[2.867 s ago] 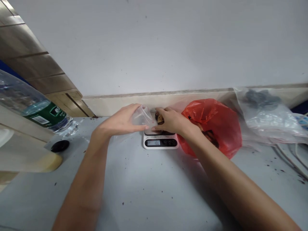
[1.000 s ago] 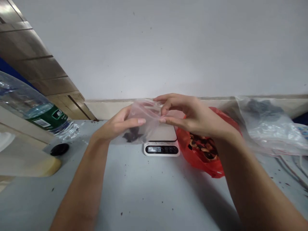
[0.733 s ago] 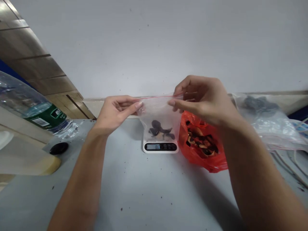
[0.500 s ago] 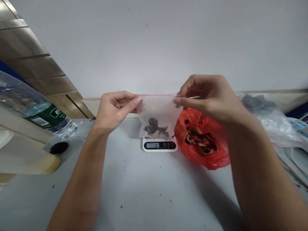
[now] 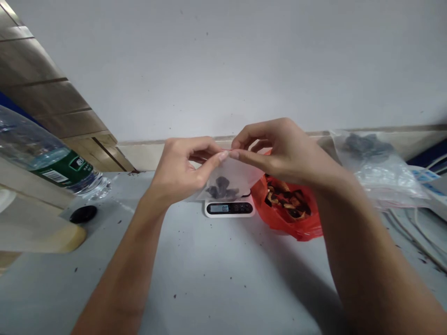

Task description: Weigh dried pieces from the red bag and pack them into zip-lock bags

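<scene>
A translucent zip bag (image 5: 240, 173) with a red line along its top hangs between my hands, several dark dried pieces at its bottom. My left hand (image 5: 195, 163) pinches its top edge between thumb and fingers. Right beside that grip, my right hand (image 5: 268, 146) pinches the same edge, the fingertips of both hands almost touching. Behind the bag's lower end sits a white digital scale (image 5: 229, 215), its display reading 0.0; the bag hides most of its platform. To the right, partly behind my right forearm, an open red plastic bag (image 5: 279, 226) holds dark and tan dried pieces.
At the left lie a large clear water bottle (image 5: 52, 158) with a green label, a cloudy plastic container (image 5: 38, 228) and a black round object (image 5: 84, 214). A clear bag (image 5: 377, 163) with dark contents lies at the right, near white cables (image 5: 415, 235). Small dark crumbs dot the grey table (image 5: 195, 270).
My hands have come together along the bag's top edge, the left moving right and the right moving left. Before, they held it stretched at its two corners.
</scene>
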